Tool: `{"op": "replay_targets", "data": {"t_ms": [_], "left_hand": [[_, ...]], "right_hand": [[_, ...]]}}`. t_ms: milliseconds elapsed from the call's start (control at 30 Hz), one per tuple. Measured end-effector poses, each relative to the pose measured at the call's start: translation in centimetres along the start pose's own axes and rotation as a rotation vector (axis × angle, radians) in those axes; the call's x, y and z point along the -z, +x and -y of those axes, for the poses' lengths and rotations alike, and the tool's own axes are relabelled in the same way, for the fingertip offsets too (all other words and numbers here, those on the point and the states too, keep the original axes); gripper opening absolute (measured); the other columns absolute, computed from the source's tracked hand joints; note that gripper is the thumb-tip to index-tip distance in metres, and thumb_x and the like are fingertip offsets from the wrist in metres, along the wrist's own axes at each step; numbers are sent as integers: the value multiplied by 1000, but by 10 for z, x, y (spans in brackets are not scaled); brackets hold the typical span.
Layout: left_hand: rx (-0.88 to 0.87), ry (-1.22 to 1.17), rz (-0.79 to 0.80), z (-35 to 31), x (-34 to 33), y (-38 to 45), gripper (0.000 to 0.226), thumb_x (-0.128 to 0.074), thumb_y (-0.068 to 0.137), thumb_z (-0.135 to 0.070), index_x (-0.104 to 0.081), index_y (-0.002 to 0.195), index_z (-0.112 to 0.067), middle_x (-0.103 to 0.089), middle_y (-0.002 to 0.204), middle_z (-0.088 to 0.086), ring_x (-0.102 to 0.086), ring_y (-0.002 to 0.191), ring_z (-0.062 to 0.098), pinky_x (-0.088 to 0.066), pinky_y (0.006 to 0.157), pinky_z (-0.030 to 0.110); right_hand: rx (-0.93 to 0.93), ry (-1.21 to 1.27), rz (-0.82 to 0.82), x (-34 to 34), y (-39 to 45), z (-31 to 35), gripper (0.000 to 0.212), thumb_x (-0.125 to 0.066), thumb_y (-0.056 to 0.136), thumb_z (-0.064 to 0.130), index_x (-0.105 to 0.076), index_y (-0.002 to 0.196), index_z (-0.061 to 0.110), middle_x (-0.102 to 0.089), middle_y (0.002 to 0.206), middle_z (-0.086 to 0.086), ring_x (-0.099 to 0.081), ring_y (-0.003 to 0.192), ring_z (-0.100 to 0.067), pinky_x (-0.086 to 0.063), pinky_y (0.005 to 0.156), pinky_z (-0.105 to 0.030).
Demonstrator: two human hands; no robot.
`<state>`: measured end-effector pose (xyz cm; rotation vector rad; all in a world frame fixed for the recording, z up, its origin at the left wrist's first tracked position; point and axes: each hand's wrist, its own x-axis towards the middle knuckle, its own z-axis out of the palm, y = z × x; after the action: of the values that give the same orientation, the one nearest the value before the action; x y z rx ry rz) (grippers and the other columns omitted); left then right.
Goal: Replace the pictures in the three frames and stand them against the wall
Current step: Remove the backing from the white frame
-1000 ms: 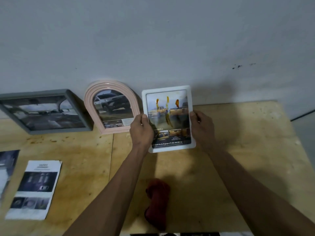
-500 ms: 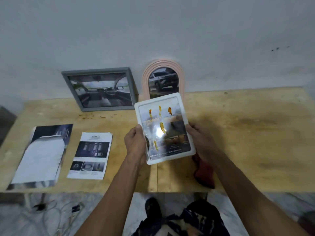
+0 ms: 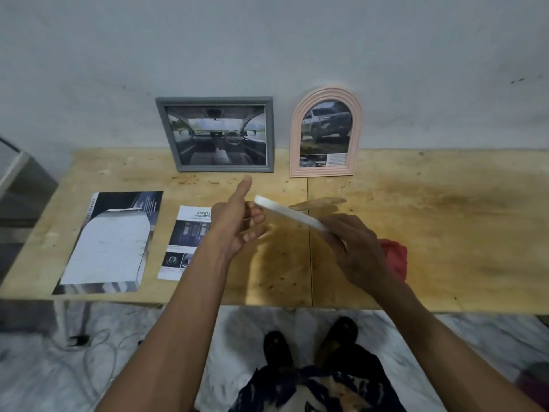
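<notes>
Above a wooden counter (image 3: 416, 233), the right hand (image 3: 356, 251) grips a white frame (image 3: 289, 215) held edge-on in the air, while the left hand (image 3: 237, 224) is spread loosely with the thumb up, its fingers at the frame's far end. A grey frame (image 3: 166, 135) and a pink arched frame (image 3: 326, 93) stand against the wall (image 3: 267, 40) behind, side by side.

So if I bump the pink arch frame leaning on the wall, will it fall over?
Probably, yes. The pink frame only leans on the wall on its narrow bottom edge, and no stand shows, so a bump could slide or tip it. It looks like thin, light plastic. The shine on its picture hints at a clear front that might crack.
</notes>
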<state>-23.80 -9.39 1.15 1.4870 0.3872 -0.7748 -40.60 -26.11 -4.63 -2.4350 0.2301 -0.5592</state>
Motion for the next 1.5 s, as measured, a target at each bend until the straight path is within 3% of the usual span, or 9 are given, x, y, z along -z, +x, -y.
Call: {"op": "replay_targets", "data": {"t_ms": [233, 400, 500, 667, 1000, 1167, 1300, 1400, 1500], "left_hand": [[120, 155, 35, 20, 29, 17, 4, -69, 88, -2, -66, 90, 0, -65, 75, 12, -61, 54, 16, -48, 38, 20], [79, 239, 23, 54, 43, 29, 10, -67, 88, 1, -67, 84, 10, -67, 83, 23, -54, 64, 26, -32, 32, 19], [68, 274, 18, 73, 47, 30, 11, -68, 87, 1, -67, 79, 9, -68, 83, 26, -53, 64, 28, -30, 33, 19], [69, 391, -18, 100, 44, 32, 12, -70, 88, -1, -65, 77, -2, -70, 80, 21, -62, 59, 25, -42, 38, 21], [11, 779, -93, 137, 26, 48, 19, -91, 63, -22, -74, 70, -16, -75, 74, 6, -70, 70, 24, -61, 72, 39], [-43, 793, -174, 147, 19, 49, 30, -93, 63, -18, -64, 65, -23, -73, 76, 1, -71, 78, 23, -60, 77, 37], [-67, 867, -189, 149, 17, 51, 29, -90, 66, -22, -62, 68, -22, -75, 83, 5, -72, 83, 25, -56, 76, 30], [-95, 1004, -185, 142, 10, 50, 36, -88, 67, -24, -56, 84, -18, -70, 100, 7, -66, 95, 28, -47, 74, 28], [-161, 1123, -125, 133, 5, 58, 65, -86, 62, -32, -51, 115, -17, -57, 117, 9, -60, 107, 30, -53, 85, 39]], "right_hand": [[-10, -19, -2, -10, -23, 0, 34, -64, 87, 34, -68, 115, 15, -65, 118, -3, -57, 108, -23, -50, 87, -44], [-872, 198, -77, -16, -34, -22, 67, -56, 85, 55, -43, 140, 19, -51, 135, -8, -53, 117, -25, -48, 95, -47], [-1151, 448, 32, -23, -40, -29, 44, -51, 94, 37, -56, 128, 11, -65, 111, -6, -65, 94, -21, -56, 83, -43], [-1072, 357, 33, -32, -44, -29, 18, -53, 91, 8, -60, 107, 15, -64, 95, -1, -61, 76, -11, -51, 65, -28], [-1045, 206, 66, -53, -56, -53, 27, -58, 85, 5, -65, 111, 4, -66, 96, -9, -61, 81, -22, -53, 71, -35], [-1002, 180, 57, -63, -60, -60, 14, -57, 85, 7, -64, 96, 1, -64, 84, -6, -60, 72, -21, -41, 52, -22], [-1001, 150, 66, -71, -63, -65, 19, -56, 82, 16, -63, 97, 8, -65, 90, -5, -64, 82, -25, -47, 60, -28], [-949, 96, 91, -76, -67, -70, 43, -50, 77, 34, -60, 111, 10, -64, 105, -9, -62, 94, -28, -54, 76, -44], [-925, 107, 125, -71, -63, -62, 58, -60, 77, 27, -47, 133, 20, -56, 115, -4, -53, 103, -23, -44, 77, -34]]}}
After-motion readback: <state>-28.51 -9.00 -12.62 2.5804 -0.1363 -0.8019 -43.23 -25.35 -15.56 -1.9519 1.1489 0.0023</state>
